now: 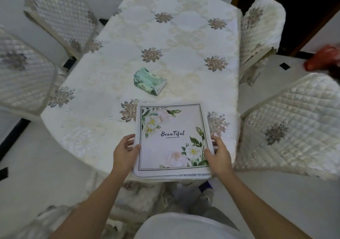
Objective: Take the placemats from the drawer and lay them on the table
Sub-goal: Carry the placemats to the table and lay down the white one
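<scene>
A stack of white placemats (171, 139) printed with flowers and the word "Beautiful" lies at the near edge of the table (165, 42), overhanging it slightly. My left hand (125, 152) grips the stack's left edge, thumb on top. My right hand (219, 156) grips the right edge the same way. More mats show beneath the top one. The table wears a cream floral cloth. No drawer is in view.
A mint-green tissue pack (150, 81) lies mid-table, just beyond the mats. Quilted covered chairs stand at the left (24, 76), far left (58, 18), far right (261, 32) and right (294, 128). A red object (322, 58) shows at the right edge.
</scene>
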Demonstrator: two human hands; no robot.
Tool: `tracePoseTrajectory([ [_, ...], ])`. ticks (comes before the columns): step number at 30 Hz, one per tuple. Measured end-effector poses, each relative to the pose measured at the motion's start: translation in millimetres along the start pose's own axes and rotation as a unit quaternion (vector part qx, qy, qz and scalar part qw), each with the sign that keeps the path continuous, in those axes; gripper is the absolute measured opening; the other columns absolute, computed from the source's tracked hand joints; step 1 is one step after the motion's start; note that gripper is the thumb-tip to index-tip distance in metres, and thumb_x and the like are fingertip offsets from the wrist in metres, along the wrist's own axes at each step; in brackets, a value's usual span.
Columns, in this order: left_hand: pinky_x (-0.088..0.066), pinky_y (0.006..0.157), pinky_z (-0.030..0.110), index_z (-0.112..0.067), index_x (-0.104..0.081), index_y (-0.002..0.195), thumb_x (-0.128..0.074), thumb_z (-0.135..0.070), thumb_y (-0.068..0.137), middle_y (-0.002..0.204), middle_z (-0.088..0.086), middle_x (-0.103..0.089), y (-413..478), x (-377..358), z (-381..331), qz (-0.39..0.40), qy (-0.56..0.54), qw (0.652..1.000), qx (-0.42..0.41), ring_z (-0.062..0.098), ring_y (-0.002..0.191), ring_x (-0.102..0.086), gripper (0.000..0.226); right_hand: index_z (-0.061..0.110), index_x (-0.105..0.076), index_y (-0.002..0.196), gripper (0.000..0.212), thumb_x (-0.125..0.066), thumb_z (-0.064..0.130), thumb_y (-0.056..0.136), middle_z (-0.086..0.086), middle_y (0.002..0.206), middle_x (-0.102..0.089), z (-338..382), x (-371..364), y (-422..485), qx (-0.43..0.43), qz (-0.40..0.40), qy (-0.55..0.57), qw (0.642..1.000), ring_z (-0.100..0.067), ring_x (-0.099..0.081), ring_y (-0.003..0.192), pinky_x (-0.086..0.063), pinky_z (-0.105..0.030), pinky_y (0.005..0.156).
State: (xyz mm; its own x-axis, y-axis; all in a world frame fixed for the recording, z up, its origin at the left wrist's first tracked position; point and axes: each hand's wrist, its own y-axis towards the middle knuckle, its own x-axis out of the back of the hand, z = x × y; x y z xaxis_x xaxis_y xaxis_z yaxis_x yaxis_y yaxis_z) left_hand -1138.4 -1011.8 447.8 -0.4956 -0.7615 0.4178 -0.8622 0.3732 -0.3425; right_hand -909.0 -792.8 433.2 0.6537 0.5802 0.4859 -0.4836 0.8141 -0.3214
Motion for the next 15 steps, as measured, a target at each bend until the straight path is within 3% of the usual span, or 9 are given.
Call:
tracePoseTrajectory([
  [2, -0.057, 0.08, 0.035, -0.028, -0.065, 0.116, -0.072, -0.014, 0.086, 0.102, -0.005, -0.071, -1, 4, 14, 0.004, 0.024, 1.0, 0.007, 0.012, 0.085, -0.068, 0.034, 0.027, -0.055, 0.127, 0.041, -0.065, 0.017, 0.088, 0.004, 0.108, -0.068, -2, -3, 4, 0.001, -0.001, -0.019, 1.0, -0.01, -0.065, 0.093, -0.056, -0.035, 0.081],
  [7, -0.047, 0.07, 0.011, -0.03, -0.063, 0.12, -0.075, -0.015, 0.085, 0.096, -0.019, -0.066, -4, 2, 20, 0.017, 0.048, 0.999, -0.011, -0.003, 0.082, -0.064, 0.04, 0.024, -0.057, 0.124, 0.037, -0.065, 0.016, 0.089, 0.005, 0.105, -0.069, 6, -6, 15, -0.003, -0.035, -0.041, 0.999, -0.014, -0.065, 0.09, -0.052, -0.031, 0.081],
  [10, -0.05, 0.072, 0.013, -0.028, -0.064, 0.12, -0.073, -0.013, 0.085, 0.095, -0.016, -0.067, -3, 4, 17, 0.005, 0.047, 0.999, -0.021, 0.0, 0.083, -0.064, 0.039, 0.025, -0.055, 0.127, 0.039, -0.063, 0.016, 0.09, 0.003, 0.112, -0.068, 6, -13, 18, 0.002, -0.037, -0.055, 0.998, -0.018, -0.065, 0.096, -0.054, -0.039, 0.088],
  [15, -0.044, 0.064, 0.002, -0.025, -0.065, 0.123, -0.07, -0.009, 0.086, 0.101, -0.01, -0.069, 13, 35, 5, -0.019, 0.069, 0.995, -0.076, 0.003, 0.084, -0.064, 0.04, 0.025, -0.052, 0.13, 0.042, -0.064, 0.019, 0.09, 0.004, 0.116, -0.066, 24, -35, 21, 0.053, -0.011, -0.043, 0.998, -0.016, -0.064, 0.099, -0.055, -0.04, 0.088],
])
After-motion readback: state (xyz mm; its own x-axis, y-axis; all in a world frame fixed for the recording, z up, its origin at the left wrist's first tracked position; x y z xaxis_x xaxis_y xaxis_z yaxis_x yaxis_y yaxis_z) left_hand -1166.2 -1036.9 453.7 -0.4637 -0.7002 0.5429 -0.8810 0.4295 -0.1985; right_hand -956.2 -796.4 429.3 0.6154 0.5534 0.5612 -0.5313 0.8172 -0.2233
